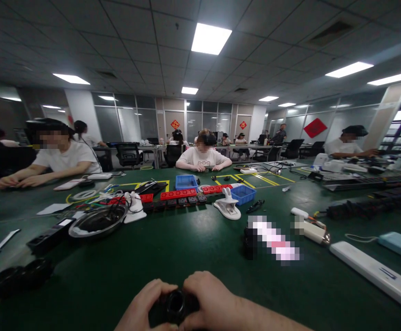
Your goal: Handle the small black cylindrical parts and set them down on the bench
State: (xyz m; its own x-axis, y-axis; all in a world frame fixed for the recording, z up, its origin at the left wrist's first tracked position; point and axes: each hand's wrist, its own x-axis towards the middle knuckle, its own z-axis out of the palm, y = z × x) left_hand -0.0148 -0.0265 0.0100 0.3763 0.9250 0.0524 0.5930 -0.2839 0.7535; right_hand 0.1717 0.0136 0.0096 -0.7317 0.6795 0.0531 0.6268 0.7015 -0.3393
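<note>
At the bottom middle, just above the near edge of the green table (pixel 186 248), both of my hands close around a small black round part (pixel 174 305) with a hollow centre. My left hand (pixel 144 304) grips its left side. My right hand (pixel 210 298) wraps its right side, with my forearm running off toward the lower right. Most of the part is hidden by my fingers.
A metal bowl (pixel 97 221), a black box (pixel 48 236) and black parts (pixel 19 276) lie left. Red and black strips (pixel 178 197), blue bins (pixel 243 194) and a white holder (pixel 227 206) sit mid-table. A white power strip (pixel 376 272) lies right. Several people sit opposite.
</note>
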